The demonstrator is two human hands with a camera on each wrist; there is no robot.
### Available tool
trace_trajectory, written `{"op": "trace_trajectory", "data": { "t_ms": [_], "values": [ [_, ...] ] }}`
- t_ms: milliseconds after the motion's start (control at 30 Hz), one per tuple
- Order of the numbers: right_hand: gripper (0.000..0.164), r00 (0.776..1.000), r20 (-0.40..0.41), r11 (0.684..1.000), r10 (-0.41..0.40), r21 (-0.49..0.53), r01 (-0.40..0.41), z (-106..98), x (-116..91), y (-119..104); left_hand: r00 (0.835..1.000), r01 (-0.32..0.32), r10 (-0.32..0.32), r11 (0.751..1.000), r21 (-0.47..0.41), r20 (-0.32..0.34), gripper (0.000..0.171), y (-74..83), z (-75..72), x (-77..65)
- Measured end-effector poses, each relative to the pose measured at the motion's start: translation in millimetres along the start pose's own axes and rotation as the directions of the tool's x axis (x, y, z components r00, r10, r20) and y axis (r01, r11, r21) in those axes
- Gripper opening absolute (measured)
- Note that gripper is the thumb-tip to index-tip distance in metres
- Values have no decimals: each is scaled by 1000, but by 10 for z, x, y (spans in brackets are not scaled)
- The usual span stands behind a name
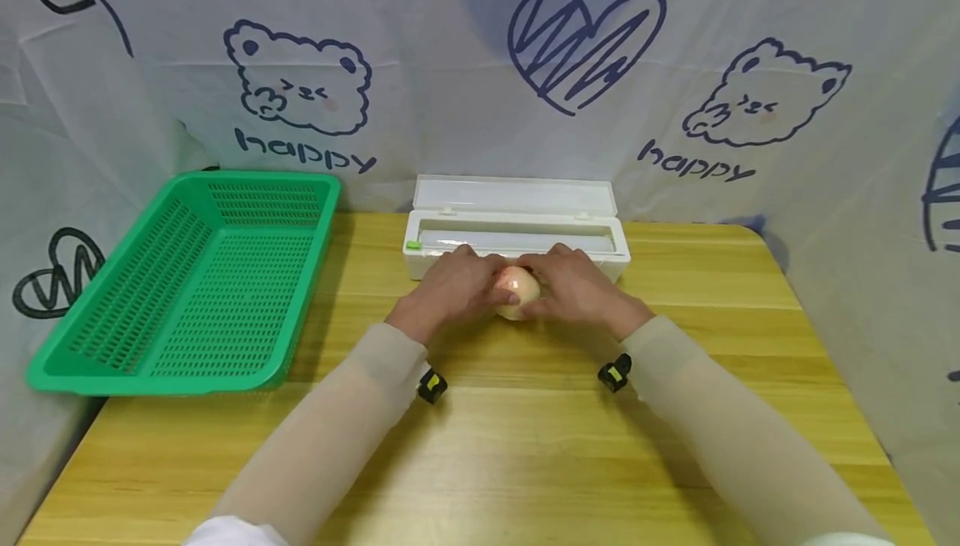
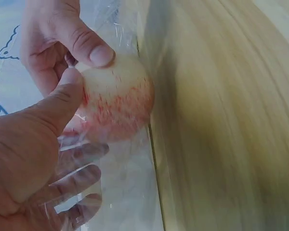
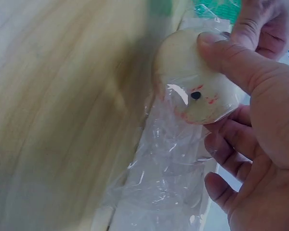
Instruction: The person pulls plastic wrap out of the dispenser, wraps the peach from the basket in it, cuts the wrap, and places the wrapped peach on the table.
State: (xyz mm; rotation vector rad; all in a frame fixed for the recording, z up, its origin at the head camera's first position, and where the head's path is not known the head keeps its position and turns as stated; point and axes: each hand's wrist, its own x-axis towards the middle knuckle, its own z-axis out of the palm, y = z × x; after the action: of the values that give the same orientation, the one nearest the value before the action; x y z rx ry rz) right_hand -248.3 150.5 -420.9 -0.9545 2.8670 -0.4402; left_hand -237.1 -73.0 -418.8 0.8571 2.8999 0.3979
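Between both hands is a pale, round, apple-like fruit [image 1: 519, 289] with red streaks and a dark spot on one side. Clear cling film [image 3: 168, 159] wraps over its surface and trails past it. My left hand [image 1: 457, 286] holds one side with the thumb on the fruit; its other fingers spread behind the film. On the opposite side, my right hand [image 1: 577, 288] grips it with thumb on top and fingers curled beneath. Just behind the hands stands a white cling film box [image 1: 517, 225], lid raised, a roll inside and a green slider at its left end.
A green plastic basket [image 1: 300, 313] with perforated sides stands at the left of the wooden table [image 1: 510, 454]. White cloth [image 1: 435, 71] with drawn bears and a heart hangs behind and along the sides.
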Motion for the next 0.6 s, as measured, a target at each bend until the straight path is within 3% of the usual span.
{"op": "trace_trajectory", "data": {
  "t_ms": [133,200,333,467,600],
  "values": [
    [67,1000,3,999,-1,-42,1,-17,8,-18,999,43,-44,995,-87,-16,56,-169,-20,-104],
    [67,1000,7,998,4,-61,-4,-26,13,-27,995,95,-97,979,-182,-3,52,-264,-51,-166],
    [69,1000,13,995,22,-96,-21,-44,5,-42,977,199,-212,912,-360,3,39,-397,-97,-277],
    [70,1000,16,992,22,-123,-20,-51,-5,-60,960,232,-278,862,-450,-39,22,-475,-100,-368],
    [71,1000,13,989,5,-145,-3,-44,0,-87,941,263,-337,802,-536,-43,19,-532,-80,-438]
  ]
}}
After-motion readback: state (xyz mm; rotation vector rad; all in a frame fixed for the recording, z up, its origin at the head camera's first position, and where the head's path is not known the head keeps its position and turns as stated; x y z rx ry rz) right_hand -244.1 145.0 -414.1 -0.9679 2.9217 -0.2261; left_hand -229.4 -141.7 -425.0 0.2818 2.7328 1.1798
